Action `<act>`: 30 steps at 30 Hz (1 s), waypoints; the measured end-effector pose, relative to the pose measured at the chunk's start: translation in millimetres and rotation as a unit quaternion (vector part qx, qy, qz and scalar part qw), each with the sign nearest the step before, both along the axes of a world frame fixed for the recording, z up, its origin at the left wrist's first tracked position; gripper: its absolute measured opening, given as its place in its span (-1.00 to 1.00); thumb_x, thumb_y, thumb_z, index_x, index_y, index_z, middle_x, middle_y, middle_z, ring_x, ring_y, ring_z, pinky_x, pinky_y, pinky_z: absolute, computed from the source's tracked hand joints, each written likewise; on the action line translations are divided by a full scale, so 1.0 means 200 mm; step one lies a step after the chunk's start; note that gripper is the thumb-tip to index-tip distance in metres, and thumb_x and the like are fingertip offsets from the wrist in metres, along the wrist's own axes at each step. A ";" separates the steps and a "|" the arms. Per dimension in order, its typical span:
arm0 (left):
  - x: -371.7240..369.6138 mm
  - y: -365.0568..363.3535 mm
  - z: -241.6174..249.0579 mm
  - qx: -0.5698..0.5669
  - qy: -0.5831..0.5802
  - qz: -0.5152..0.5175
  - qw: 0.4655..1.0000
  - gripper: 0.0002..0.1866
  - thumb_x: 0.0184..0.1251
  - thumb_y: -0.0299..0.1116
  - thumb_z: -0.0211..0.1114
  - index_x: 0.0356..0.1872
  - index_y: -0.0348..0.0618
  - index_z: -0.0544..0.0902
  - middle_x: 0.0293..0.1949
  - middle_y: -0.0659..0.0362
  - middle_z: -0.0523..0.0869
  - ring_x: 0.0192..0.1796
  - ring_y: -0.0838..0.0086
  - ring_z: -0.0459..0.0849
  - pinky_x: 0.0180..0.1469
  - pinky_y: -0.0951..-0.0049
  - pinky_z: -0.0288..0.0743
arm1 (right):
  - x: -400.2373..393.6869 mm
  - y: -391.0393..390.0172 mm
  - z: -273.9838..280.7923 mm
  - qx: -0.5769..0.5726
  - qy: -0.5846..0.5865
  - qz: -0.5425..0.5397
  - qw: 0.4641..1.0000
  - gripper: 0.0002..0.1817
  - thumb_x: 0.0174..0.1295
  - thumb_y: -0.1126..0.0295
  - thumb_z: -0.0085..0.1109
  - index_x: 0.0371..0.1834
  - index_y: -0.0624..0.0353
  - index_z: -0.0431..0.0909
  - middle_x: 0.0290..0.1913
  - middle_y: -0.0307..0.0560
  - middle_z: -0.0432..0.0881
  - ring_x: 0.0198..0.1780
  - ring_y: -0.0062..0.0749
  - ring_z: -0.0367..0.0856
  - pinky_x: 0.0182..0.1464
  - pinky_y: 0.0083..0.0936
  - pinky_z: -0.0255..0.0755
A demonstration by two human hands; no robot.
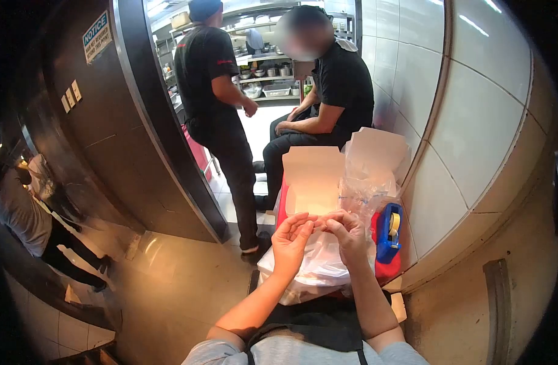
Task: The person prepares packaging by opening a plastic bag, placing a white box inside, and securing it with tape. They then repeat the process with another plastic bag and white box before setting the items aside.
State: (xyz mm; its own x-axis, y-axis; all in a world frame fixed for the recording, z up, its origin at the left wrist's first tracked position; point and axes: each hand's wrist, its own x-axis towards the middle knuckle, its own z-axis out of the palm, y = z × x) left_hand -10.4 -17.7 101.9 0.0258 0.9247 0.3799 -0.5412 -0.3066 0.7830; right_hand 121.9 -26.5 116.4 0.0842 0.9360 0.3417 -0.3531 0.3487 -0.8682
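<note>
My left hand and my right hand meet at the fingertips above a white plastic bag. The fingers of both are pinched together, and whatever lies between them is too small to make out. Just beyond them stands an open cardboard box with its lid up. A second open box is to its right, with crumpled clear plastic in front of it. Right of my right hand sits a blue tape dispenser with a yellowish roll, on something red.
One person in black stands in the doorway; another sits beyond the boxes. Kitchen shelves with pans are behind them. A tiled wall rises close on the right. At far left is a person in grey.
</note>
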 end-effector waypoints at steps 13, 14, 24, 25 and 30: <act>-0.05 0.04 0.02 0.005 0.009 0.064 0.998 -0.69 0.14 -0.65 0.30 -0.07 -0.29 0.52 -0.18 0.11 0.65 -0.18 0.52 0.67 -0.07 0.60 0.53 | 0.06 -0.04 0.05 0.053 -0.172 0.010 0.984 -0.57 0.13 0.51 0.18 0.12 0.17 0.44 0.03 -0.14 0.41 -0.03 -0.54 0.47 -0.08 -0.64 0.40; -0.06 0.05 0.02 0.006 0.009 0.065 0.998 -0.70 0.14 -0.65 0.30 -0.08 -0.29 0.53 -0.19 0.11 0.65 -0.18 0.52 0.67 -0.08 0.59 0.53 | 0.06 -0.04 0.05 0.036 -0.185 0.016 0.982 -0.56 0.12 0.50 0.21 0.12 0.17 0.44 0.03 -0.14 0.42 -0.03 -0.54 0.46 -0.09 -0.64 0.40; -0.08 0.04 0.07 -0.020 0.001 0.065 0.998 -0.88 0.14 -0.63 0.31 -0.29 -0.34 0.60 -0.32 0.07 0.71 -0.24 0.47 0.69 -0.09 0.56 0.56 | 0.04 -0.01 -0.07 -0.048 -0.032 0.048 0.997 -0.95 0.18 0.51 0.20 -0.38 0.23 0.63 -0.31 -0.21 0.57 -0.23 -0.55 0.58 -0.14 -0.61 0.49; -0.08 0.04 0.08 -0.021 -0.006 0.065 0.998 -0.90 0.14 -0.64 0.31 -0.31 -0.34 0.61 -0.32 0.07 0.71 -0.24 0.46 0.70 -0.10 0.55 0.57 | 0.03 -0.01 -0.07 -0.069 0.019 0.072 0.995 -0.95 0.18 0.51 0.19 -0.38 0.23 0.63 -0.32 -0.19 0.58 -0.25 -0.52 0.60 -0.15 -0.59 0.50; -0.10 0.05 0.11 0.049 0.008 0.078 0.996 -0.91 0.16 -0.65 0.28 -0.31 -0.34 0.61 -0.34 0.07 0.70 -0.24 0.44 0.70 -0.10 0.51 0.58 | -0.02 -0.05 -0.04 -0.107 0.165 0.123 0.973 -0.93 0.20 0.49 0.17 -0.37 0.25 0.61 -0.35 -0.08 0.64 -0.26 -0.42 0.63 -0.15 -0.50 0.54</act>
